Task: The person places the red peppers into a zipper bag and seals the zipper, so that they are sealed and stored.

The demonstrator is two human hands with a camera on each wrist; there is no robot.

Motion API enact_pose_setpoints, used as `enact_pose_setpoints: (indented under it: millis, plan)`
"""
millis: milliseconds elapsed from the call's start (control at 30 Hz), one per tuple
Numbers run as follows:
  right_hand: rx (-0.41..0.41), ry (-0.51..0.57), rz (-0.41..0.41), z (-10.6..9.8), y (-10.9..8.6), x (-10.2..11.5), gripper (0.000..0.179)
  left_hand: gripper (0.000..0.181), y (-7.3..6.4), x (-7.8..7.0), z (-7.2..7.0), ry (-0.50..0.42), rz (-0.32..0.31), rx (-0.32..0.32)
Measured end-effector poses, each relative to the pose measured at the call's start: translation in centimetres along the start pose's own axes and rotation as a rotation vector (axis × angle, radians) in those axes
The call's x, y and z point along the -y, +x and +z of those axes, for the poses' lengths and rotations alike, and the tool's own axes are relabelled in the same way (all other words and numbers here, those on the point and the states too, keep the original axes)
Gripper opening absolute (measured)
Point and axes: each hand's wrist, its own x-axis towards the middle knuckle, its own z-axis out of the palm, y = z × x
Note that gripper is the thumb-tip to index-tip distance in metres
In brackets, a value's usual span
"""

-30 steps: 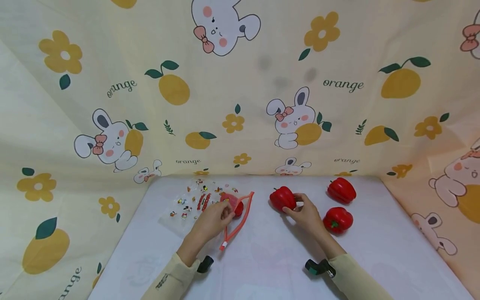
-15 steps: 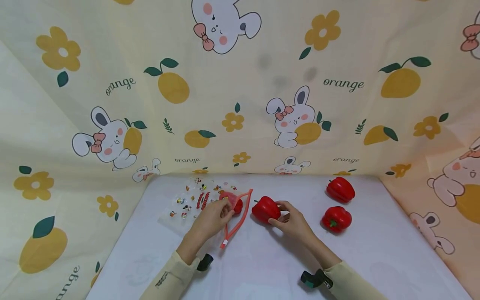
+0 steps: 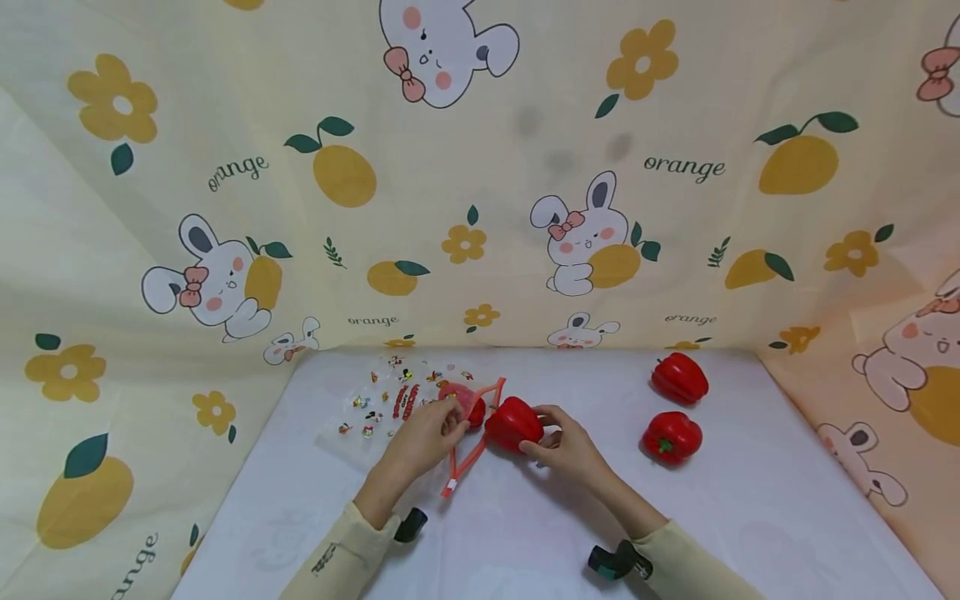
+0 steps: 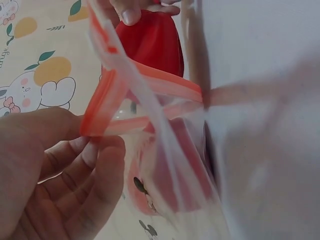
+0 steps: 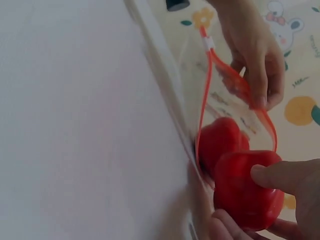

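Leftward toward the clear bag (image 3: 381,410) came a red pepper (image 3: 513,425), right hand (image 3: 568,450) curled round it, left hand (image 3: 426,437) pinching the bag's orange rim (image 4: 99,107).

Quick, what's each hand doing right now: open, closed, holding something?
Left hand: closed, pinching the orange edge of a clear bag.
Right hand: closed around a red bell pepper, holding it by the bag's opening.

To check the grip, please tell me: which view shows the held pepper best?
The right wrist view: the held pepper is close, with the right hand plainly gripping it. The head view shows it smaller; in the left wrist view, the bag partly hides it.
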Motion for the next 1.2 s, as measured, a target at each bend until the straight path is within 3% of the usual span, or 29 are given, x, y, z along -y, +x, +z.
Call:
enact_pose_setpoints:
  millis: [200,533,900,1200]
  plan:
    - [0.013,0.025,0.016,0.7,0.2,-0.2,0.067,0.013,-0.1,-0.3,0.1,0.002,-0.038,0.01]
    - [-0.011,0.025,0.029,1.9,0.4,0.2,0.067,0.013,0.0,-0.3,0.2,0.017,-0.029,0.01]
    - [-0.049,0.196,0.051,3.5,1.2,0.3,0.059,0.013,0.0,-0.5,0.4,0.093,0.012,-0.02]
    - [-0.043,0.22,0.024,4.1,1.9,0.2,0.058,0.018,0.1,-0.7,0.4,0.127,0.009,-0.029]
